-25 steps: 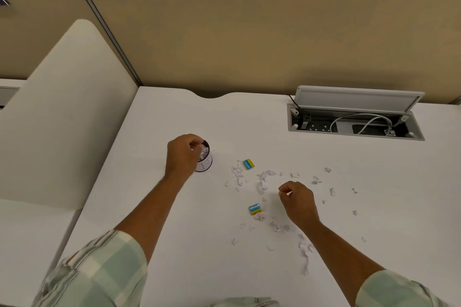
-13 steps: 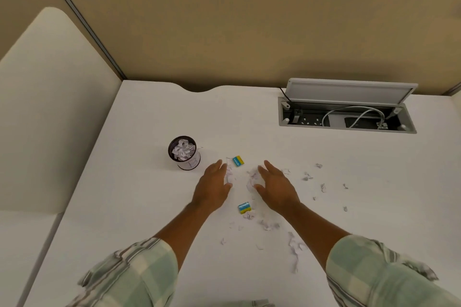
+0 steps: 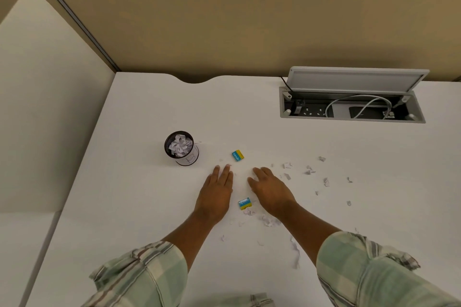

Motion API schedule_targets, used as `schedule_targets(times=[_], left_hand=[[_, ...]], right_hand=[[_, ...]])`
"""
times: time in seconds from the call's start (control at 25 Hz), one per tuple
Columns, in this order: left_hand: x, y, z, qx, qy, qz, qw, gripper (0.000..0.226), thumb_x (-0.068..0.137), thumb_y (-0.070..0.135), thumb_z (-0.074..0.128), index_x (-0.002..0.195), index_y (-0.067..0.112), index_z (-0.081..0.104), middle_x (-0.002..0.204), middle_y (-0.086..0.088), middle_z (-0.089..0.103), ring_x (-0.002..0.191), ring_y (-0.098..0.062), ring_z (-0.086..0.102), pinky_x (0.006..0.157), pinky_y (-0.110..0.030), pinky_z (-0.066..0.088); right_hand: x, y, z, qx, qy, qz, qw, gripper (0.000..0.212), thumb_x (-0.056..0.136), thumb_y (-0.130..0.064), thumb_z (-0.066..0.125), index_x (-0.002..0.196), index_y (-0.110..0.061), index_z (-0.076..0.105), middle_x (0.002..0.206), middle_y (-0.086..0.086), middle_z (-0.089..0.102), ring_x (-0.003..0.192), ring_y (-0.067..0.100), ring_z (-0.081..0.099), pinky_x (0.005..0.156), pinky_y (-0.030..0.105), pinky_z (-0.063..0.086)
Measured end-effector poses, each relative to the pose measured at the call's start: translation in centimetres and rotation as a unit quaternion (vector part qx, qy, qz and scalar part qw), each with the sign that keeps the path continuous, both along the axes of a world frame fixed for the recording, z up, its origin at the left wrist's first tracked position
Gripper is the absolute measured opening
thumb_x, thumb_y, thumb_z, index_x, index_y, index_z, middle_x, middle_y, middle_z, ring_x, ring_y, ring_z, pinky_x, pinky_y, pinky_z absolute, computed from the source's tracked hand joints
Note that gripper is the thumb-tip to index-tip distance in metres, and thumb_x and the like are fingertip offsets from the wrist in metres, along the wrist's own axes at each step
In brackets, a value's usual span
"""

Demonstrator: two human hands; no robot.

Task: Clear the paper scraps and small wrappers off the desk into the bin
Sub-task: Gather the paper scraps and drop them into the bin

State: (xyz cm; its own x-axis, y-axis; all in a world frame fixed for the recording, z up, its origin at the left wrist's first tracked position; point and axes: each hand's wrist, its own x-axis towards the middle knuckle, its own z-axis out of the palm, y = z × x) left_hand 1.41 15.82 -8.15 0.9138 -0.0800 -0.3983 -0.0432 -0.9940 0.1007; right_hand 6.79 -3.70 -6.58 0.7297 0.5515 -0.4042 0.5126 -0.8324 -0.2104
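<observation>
1. Your left hand (image 3: 216,193) and right hand (image 3: 270,190) lie flat and wide on the desk (image 3: 139,182), holding nothing.
2. Paper scraps (image 3: 309,171) and two wrappers (image 3: 245,203) lie around them.
3. The bin (image 3: 181,147) stands nearby, left.

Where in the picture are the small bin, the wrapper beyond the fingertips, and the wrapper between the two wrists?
small bin (image 3: 166,145): head view, on its dark mesh rim.
far wrapper (image 3: 237,155): head view, on its blue face.
near wrapper (image 3: 245,203): head view, on its blue and yellow top.
</observation>
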Motion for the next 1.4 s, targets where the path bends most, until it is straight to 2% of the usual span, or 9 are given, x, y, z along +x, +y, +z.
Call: schedule_targets(times=[0.12,0.36,0.48,0.56,0.72,0.92,1.04,1.2,1.4], left_hand=[[-2.9,-0.5,-0.4,-0.001,-0.007,0.008,1.000,0.064,0.108,0.021,0.038,0.161,0.011,0.003,0.171,-0.006,-0.007,0.158,-0.031,-0.007,0.128,-0.043,0.016],[-9.6,-2.3,-0.6,-0.036,-0.021,0.015,0.999,0.064,0.106,0.020,0.037,0.161,0.010,0.005,0.171,-0.005,-0.007,0.157,-0.030,-0.010,0.129,-0.041,0.015],[-12.6,-3.5,-0.5,-0.042,-0.031,0.013,0.999,0.058,0.106,0.028,0.039,0.157,0.006,0.023,0.170,-0.009,0.012,0.157,-0.032,0.008,0.125,-0.040,0.021],[-13.7,-4.3,-0.1,-0.040,-0.036,0.003,0.999,0.057,0.104,0.033,0.047,0.152,0.005,0.037,0.166,-0.010,0.024,0.155,-0.033,0.021,0.121,-0.039,0.025],[-13.8,-3.8,1.3,-0.079,-0.075,0.051,0.993,0.056,0.091,0.039,0.069,0.140,0.012,0.059,0.156,-0.008,0.047,0.141,-0.030,0.050,0.110,-0.041,0.047],[-13.2,-3.3,2.9,-0.093,0.000,0.237,0.967,0.087,0.079,0.065,0.070,0.148,0.023,0.038,0.144,-0.001,0.038,0.127,-0.022,0.047,0.083,-0.035,0.058],[-12.4,-4.6,2.9,-0.135,0.026,0.270,0.953,0.086,0.082,0.059,0.073,0.150,0.023,0.035,0.139,-0.001,0.038,0.124,-0.020,0.052,0.087,-0.030,0.056],[-11.0,-6.5,2.8,-0.230,0.033,0.301,0.925,0.070,0.086,0.038,0.077,0.146,0.019,0.044,0.133,-0.002,0.047,0.121,-0.017,0.058,0.094,-0.023,0.053],[-9.6,-7.1,3.0,-0.273,0.030,0.286,0.918,0.058,0.089,0.028,0.076,0.141,0.019,0.052,0.131,-0.002,0.053,0.119,-0.017,0.059,0.084,-0.013,0.047]], right_hand=[[-2.2,-2.2,0.2,0.023,-0.027,0.023,0.999,0.055,0.100,-0.018,0.062,0.151,-0.011,0.042,0.162,0.016,0.032,0.149,0.032,0.033,0.115,0.039,0.041],[-8.0,-6.4,-0.2,0.029,-0.037,-0.001,0.999,0.054,0.099,-0.010,0.060,0.151,-0.010,0.045,0.162,0.016,0.035,0.150,0.036,0.033,0.118,0.042,0.035],[-10.2,-7.5,-0.1,0.038,-0.060,-0.018,0.997,0.055,0.083,-0.002,0.076,0.135,-0.007,0.062,0.147,0.020,0.054,0.134,0.039,0.054,0.104,0.043,0.051],[-11.3,-7.7,0.1,0.041,-0.074,-0.020,0.996,0.052,0.080,-0.001,0.078,0.131,-0.009,0.066,0.143,0.019,0.059,0.130,0.039,0.059,0.100,0.043,0.055],[-10.9,-7.5,0.9,0.068,-0.033,-0.107,0.991,0.044,0.098,-0.020,0.058,0.142,-0.020,0.055,0.153,0.010,0.048,0.138,0.032,0.049,0.105,0.042,0.050],[-8.1,-6.0,2.1,0.031,0.069,-0.181,0.981,0.073,0.090,-0.058,0.062,0.151,-0.030,0.032,0.145,0.002,0.033,0.129,0.026,0.042,0.089,0.041,0.055],[-7.3,-4.1,2.1,0.011,0.077,-0.148,0.986,0.079,0.087,-0.057,0.067,0.151,-0.030,0.031,0.143,0.006,0.033,0.126,0.027,0.044,0.091,0.041,0.056],[-7.3,-1.8,1.6,0.014,0.054,-0.133,0.990,0.066,0.090,-0.052,0.068,0.145,-0.030,0.040,0.136,0.005,0.037,0.120,0.023,0.047,0.088,0.037,0.058],[-8.3,-1.8,1.1,0.039,0.016,-0.089,0.995,0.031,0.100,-0.033,0.058,0.129,-0.023,0.058,0.123,0.004,0.049,0.108,0.021,0.053,0.079,0.031,0.057]])
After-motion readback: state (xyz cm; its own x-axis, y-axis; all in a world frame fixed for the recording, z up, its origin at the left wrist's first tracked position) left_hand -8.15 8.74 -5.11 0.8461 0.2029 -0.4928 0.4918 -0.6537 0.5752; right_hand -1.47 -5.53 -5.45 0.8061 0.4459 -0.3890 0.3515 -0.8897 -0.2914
